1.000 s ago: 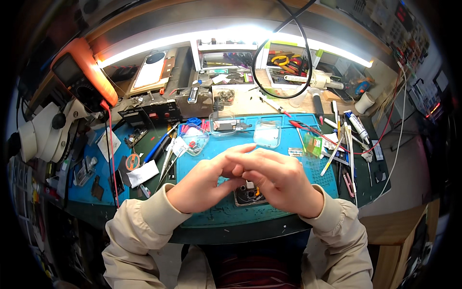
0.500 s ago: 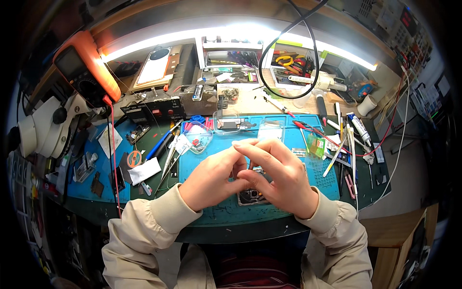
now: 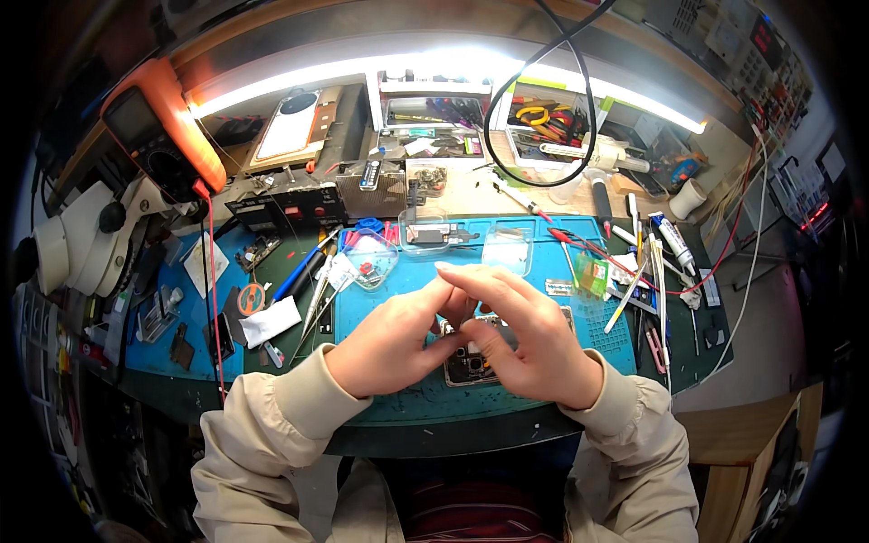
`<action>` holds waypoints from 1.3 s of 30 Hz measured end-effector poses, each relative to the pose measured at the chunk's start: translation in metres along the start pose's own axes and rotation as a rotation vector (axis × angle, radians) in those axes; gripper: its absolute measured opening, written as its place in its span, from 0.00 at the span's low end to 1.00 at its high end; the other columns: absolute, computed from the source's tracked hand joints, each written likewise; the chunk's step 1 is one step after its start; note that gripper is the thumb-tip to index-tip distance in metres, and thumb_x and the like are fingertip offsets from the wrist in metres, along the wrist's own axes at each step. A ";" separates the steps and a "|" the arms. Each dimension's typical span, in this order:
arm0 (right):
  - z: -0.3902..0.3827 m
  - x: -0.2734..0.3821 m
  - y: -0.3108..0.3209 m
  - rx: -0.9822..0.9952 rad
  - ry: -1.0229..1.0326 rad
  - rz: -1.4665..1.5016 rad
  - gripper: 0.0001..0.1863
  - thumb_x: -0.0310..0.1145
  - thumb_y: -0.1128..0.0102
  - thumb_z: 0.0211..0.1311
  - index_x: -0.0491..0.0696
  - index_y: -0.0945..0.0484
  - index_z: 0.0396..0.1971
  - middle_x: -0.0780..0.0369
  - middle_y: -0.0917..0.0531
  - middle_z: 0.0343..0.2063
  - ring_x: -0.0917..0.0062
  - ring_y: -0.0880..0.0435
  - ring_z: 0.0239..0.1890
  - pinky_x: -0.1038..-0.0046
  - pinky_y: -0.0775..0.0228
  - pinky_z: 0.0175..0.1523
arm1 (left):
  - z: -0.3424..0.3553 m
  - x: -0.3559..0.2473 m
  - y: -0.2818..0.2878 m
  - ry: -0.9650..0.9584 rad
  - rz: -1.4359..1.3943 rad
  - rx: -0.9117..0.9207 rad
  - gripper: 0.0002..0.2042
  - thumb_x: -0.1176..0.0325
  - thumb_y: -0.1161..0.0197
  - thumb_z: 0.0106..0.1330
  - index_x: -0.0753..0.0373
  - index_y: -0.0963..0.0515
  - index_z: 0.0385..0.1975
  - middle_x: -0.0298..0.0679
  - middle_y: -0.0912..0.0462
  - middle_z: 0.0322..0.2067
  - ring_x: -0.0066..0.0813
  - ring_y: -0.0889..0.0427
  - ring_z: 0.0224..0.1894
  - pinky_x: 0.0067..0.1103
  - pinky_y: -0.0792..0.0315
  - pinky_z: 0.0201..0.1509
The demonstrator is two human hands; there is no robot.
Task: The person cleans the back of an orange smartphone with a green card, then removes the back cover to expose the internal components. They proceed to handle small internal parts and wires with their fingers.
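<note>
An opened smartphone (image 3: 466, 367) lies on the blue work mat (image 3: 416, 398), its camera parts and inner boards partly showing. Over it my two hands arch together, fingertips meeting above the phone. My left hand (image 3: 391, 342) is closed at the phone's left side, thumb and fingers bent inward. From the other side my right hand (image 3: 543, 348) curls over the phone's middle, its thumb pressed toward the left thumb. Whatever the fingertips pinch is hidden behind the fingers and knuckles. The phone's upper right corner shows beside my right hand.
Behind my hands sit clear plastic trays (image 3: 369, 258) with small parts. Tweezers and a blue pen (image 3: 303, 267) lie left, near a white packet (image 3: 272, 320). Brushes, red probe leads and a white glue tube (image 3: 676, 240) crowd the right. An orange multimeter (image 3: 163, 131) stands at the back left.
Both hands have shifted slightly, and a wider gap between them shows more of the phone. The fingertips still meet. The phone stays on the mat.
</note>
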State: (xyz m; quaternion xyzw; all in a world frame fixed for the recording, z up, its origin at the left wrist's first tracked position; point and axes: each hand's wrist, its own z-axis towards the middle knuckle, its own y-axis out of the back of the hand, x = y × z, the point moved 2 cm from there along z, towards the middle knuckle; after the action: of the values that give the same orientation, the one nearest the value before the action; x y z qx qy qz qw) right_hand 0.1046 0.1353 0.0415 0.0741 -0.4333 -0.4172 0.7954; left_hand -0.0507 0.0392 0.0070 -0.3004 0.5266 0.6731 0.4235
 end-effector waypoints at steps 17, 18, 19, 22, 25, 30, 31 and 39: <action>-0.004 -0.001 0.001 0.002 -0.033 -0.017 0.32 0.14 0.40 0.60 0.45 0.27 0.67 0.56 0.19 0.37 0.69 0.17 0.34 0.69 0.21 0.40 | -0.001 -0.005 0.008 0.051 0.177 0.028 0.24 0.58 0.23 0.60 0.59 0.22 0.53 0.36 0.19 0.34 0.33 0.17 0.37 0.28 0.22 0.41; -0.004 0.000 0.002 -0.007 -0.038 -0.005 0.32 0.14 0.40 0.60 0.45 0.27 0.67 0.57 0.19 0.37 0.70 0.17 0.35 0.70 0.21 0.40 | -0.001 -0.006 0.010 0.035 0.184 0.023 0.22 0.56 0.23 0.59 0.59 0.20 0.49 0.35 0.19 0.34 0.34 0.17 0.36 0.28 0.22 0.42; -0.004 0.000 0.004 -0.017 -0.044 0.008 0.31 0.14 0.40 0.61 0.44 0.27 0.66 0.57 0.19 0.37 0.70 0.17 0.35 0.70 0.21 0.41 | -0.001 -0.006 0.009 0.030 0.202 0.028 0.20 0.57 0.23 0.60 0.59 0.20 0.46 0.35 0.18 0.34 0.35 0.17 0.37 0.29 0.22 0.42; -0.003 -0.001 0.007 -0.070 -0.008 -0.007 0.31 0.14 0.40 0.62 0.44 0.26 0.66 0.57 0.19 0.37 0.71 0.17 0.35 0.70 0.21 0.41 | -0.004 -0.001 0.007 0.018 0.250 0.044 0.14 0.59 0.25 0.61 0.59 0.18 0.39 0.36 0.17 0.34 0.38 0.16 0.37 0.31 0.23 0.42; -0.002 -0.001 0.009 -0.091 0.017 -0.023 0.30 0.13 0.41 0.62 0.43 0.27 0.66 0.57 0.18 0.37 0.71 0.17 0.36 0.71 0.20 0.42 | -0.004 0.007 0.005 0.018 0.283 0.026 0.09 0.65 0.27 0.62 0.61 0.18 0.35 0.39 0.17 0.34 0.40 0.16 0.38 0.31 0.23 0.41; -0.009 -0.010 0.029 -0.406 -0.002 -0.015 0.26 0.14 0.42 0.66 0.40 0.27 0.65 0.58 0.18 0.38 0.75 0.15 0.39 0.75 0.21 0.44 | 0.022 0.003 0.004 -0.108 0.406 -0.132 0.05 0.72 0.29 0.62 0.62 0.17 0.34 0.41 0.18 0.32 0.41 0.17 0.37 0.30 0.23 0.41; -0.007 -0.009 0.032 -0.466 0.016 0.009 0.26 0.14 0.42 0.67 0.40 0.28 0.64 0.58 0.18 0.39 0.75 0.15 0.39 0.75 0.21 0.44 | 0.031 0.005 0.004 -0.160 0.433 -0.161 0.04 0.71 0.30 0.63 0.62 0.16 0.35 0.41 0.18 0.33 0.42 0.17 0.37 0.31 0.23 0.42; -0.010 -0.019 0.033 -0.451 -0.018 0.064 0.24 0.14 0.43 0.68 0.39 0.28 0.64 0.57 0.18 0.39 0.76 0.15 0.40 0.75 0.19 0.43 | 0.069 0.024 -0.003 -0.180 0.412 -0.236 0.07 0.70 0.32 0.65 0.62 0.15 0.41 0.43 0.18 0.36 0.47 0.17 0.42 0.35 0.23 0.46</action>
State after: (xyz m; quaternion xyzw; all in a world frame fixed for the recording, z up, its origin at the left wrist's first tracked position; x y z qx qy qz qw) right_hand 0.1269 0.1676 0.0396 -0.1230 -0.3383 -0.4787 0.8008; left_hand -0.0564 0.1118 0.0037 -0.1730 0.4548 0.8259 0.2847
